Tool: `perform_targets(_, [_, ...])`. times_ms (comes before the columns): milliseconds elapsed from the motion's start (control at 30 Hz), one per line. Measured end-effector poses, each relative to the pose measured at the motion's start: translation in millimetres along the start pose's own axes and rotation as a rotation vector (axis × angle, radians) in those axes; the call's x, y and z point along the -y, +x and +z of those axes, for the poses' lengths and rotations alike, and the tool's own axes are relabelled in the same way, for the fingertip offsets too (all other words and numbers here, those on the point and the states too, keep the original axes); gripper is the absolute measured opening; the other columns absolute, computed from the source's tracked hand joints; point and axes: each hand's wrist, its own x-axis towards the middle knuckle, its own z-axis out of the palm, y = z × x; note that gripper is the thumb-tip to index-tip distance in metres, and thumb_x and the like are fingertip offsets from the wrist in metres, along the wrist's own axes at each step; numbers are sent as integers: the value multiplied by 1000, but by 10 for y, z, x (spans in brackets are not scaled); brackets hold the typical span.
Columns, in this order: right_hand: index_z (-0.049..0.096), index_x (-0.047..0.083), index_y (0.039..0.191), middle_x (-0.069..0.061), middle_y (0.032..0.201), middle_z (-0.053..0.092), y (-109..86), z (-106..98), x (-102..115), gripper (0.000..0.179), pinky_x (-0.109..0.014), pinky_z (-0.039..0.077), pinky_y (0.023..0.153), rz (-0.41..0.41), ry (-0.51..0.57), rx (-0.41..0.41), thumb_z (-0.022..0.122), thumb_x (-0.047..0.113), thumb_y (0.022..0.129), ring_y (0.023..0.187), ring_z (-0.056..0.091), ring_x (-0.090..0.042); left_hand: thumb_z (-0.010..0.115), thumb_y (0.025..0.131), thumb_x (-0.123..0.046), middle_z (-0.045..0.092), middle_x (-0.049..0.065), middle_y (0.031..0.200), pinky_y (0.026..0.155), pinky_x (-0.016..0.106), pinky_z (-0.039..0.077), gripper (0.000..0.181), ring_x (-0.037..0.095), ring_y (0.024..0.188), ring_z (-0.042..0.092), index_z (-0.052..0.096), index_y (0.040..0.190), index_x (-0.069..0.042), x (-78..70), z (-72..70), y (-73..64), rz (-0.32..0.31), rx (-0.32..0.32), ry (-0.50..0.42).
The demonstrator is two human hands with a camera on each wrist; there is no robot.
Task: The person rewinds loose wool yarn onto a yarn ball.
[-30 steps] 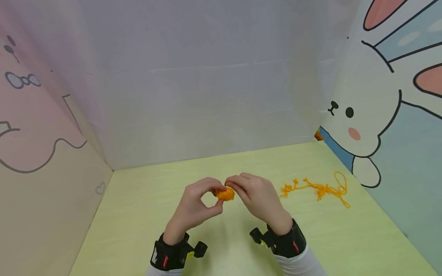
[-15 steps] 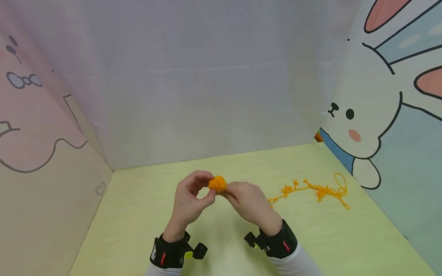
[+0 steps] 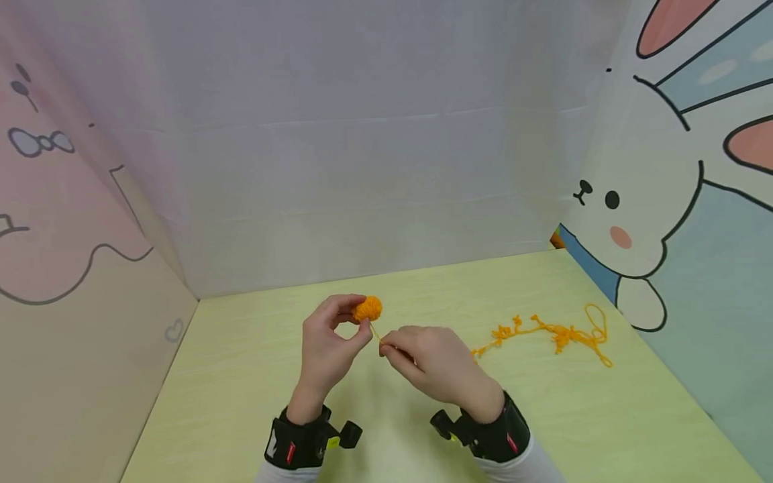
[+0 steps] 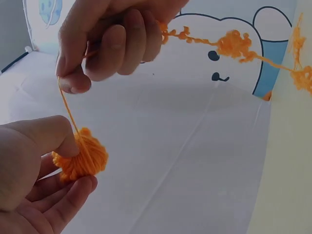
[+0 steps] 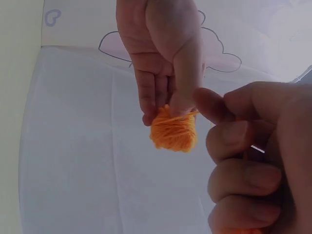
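My left hand pinches a small ball of orange yarn between thumb and fingers, raised over the table. A thin yarn strand runs taut from the ball to my right hand, whose thumb and index finger pinch it. In the right wrist view the other fingers of that hand are curled in, and a bit of orange shows below them. The yarn continues out behind the right hand toward a loose, knotted tangle of yarn on the table.
The pale yellow-green table is bordered by a white back wall. A pink cartoon panel stands on the left, a rabbit-printed panel on the right. Both wrists wear black camera straps.
The ball has moved up and slightly left and turned in my left hand. My right hand has circled from above the ball to below and right of it, drawing the strand along.
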Motion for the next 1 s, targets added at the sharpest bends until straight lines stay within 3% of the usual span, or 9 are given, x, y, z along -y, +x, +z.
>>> perform_targets(67, [70, 18, 96, 12, 81, 64, -9, -42, -17, 6, -18, 45, 51, -16, 15, -73, 64, 19, 96, 61, 47, 0, 77, 72, 12, 68, 10, 102, 70, 34, 60, 40, 17, 82, 62, 68, 109, -2, 83, 4, -20, 24, 44, 34])
perform_targets(200, [71, 13, 98, 6, 86, 68, -24, -96, -74, 8, -21, 49, 51, -2, -2, -192, 65, 15, 93, 61, 50, -3, 78, 74, 4, 67, 1, 103, 68, 32, 59, 40, 11, 84, 59, 68, 109, -12, 178, 5, -50, 101, 199, 32])
perform_targets(300, [71, 12, 99, 4, 85, 68, -37, -118, -113, 8, -22, 47, 48, 28, -28, -233, 65, 15, 93, 59, 48, -5, 78, 75, -1, 66, -3, 102, 68, 32, 59, 38, 9, 85, 59, 68, 109, -15, 186, 14, -64, 152, 304, -27])
perform_targets(400, [70, 13, 99, 4, 84, 66, -44, -132, -133, 8, -22, 46, 47, 50, -43, -243, 66, 15, 93, 58, 47, -6, 78, 75, -1, 66, -3, 102, 68, 33, 60, 38, 9, 86, 59, 67, 109, -16, 155, 23, -70, 184, 351, -77])
perform_targets(800, [72, 15, 98, 7, 82, 66, -41, -108, -159, 8, -22, 46, 48, 107, -60, -206, 68, 18, 93, 58, 46, -3, 76, 66, 13, 67, 8, 96, 62, 36, 59, 39, 14, 80, 59, 67, 101, -3, -208, -39, 23, 270, 357, -150])
perform_targets(900, [73, 17, 98, 9, 82, 65, -44, -95, -167, 8, -23, 45, 49, 136, -49, -181, 66, 21, 95, 58, 45, -3, 75, 65, 15, 67, 9, 96, 63, 33, 59, 41, 15, 80, 60, 67, 101, -2, -204, -48, 20, 292, 334, -170])
perform_targets(1000, [73, 19, 99, 10, 84, 66, -38, -89, -168, 10, -24, 46, 51, 178, -28, -145, 64, 23, 96, 60, 46, -3, 75, 65, 16, 66, 8, 100, 66, 31, 59, 46, 15, 83, 60, 67, 105, -4, -94, -33, -20, 271, 320, -212])
